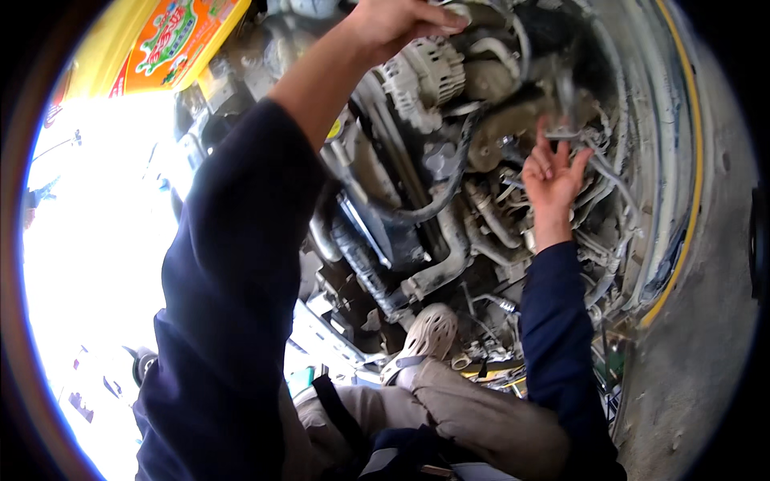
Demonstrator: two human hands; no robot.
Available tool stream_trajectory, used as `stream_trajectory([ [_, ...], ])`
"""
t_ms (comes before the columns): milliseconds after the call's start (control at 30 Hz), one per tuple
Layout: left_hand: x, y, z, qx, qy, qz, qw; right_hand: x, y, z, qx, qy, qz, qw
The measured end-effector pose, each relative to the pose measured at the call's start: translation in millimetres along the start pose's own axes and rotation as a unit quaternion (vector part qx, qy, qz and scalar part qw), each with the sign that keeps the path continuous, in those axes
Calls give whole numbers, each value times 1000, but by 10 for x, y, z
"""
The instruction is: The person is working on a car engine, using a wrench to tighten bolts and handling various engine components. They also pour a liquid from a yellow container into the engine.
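My left hand (397,26) reaches up to the top edge of the picture, above a pale, slotted alternator-like housing (425,76). Its fingers are closed at a small pale part (459,13); what they grip is hard to make out. To the right, my right hand (553,180) is raised palm up with its fingers spread, slightly blurred. The fingertips are close to a grey metal fitting (565,132) and a thin grey hose (613,176). Whether they touch is unclear. Nothing shows in that palm.
Dusty engine parts fill the middle: a curved black hose (425,212), a pale bent pipe (441,272) and wiring. A yellow jug with an orange label (180,44) stands at upper left. My clog (433,330) rests among the parts. Along the right runs a yellow-edged body panel (690,184).
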State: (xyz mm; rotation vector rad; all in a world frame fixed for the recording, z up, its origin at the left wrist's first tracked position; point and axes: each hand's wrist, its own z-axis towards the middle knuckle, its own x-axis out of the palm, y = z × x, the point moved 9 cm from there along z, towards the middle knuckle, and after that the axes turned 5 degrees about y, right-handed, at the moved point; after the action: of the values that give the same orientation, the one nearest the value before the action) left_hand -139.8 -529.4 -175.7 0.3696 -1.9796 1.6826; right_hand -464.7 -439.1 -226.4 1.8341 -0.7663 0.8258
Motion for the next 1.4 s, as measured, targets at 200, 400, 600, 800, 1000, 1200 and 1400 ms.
stream_trajectory([
  [200,54,-15,43,0,2,-26,1000,-86,34,44,22,-37,-55,998],
  [400,226,-72,50,-8,-1,-17,1000,236,-39,192,22,20,7,1000],
  [600,272,-87,78,1,1,-31,1000,608,-197,359,30,-118,-10,992],
  [800,244,-138,63,9,3,-57,998,1142,-248,606,69,-82,-21,994],
  [1000,205,-261,10,-5,-21,-65,998,1330,696,171,-28,-95,-567,818],
  [1200,195,-241,-4,-8,-11,-76,997,1737,1036,410,-176,54,-836,516],
  [1400,198,-301,-41,5,-9,-59,998,1827,738,542,-101,111,-903,402],
])
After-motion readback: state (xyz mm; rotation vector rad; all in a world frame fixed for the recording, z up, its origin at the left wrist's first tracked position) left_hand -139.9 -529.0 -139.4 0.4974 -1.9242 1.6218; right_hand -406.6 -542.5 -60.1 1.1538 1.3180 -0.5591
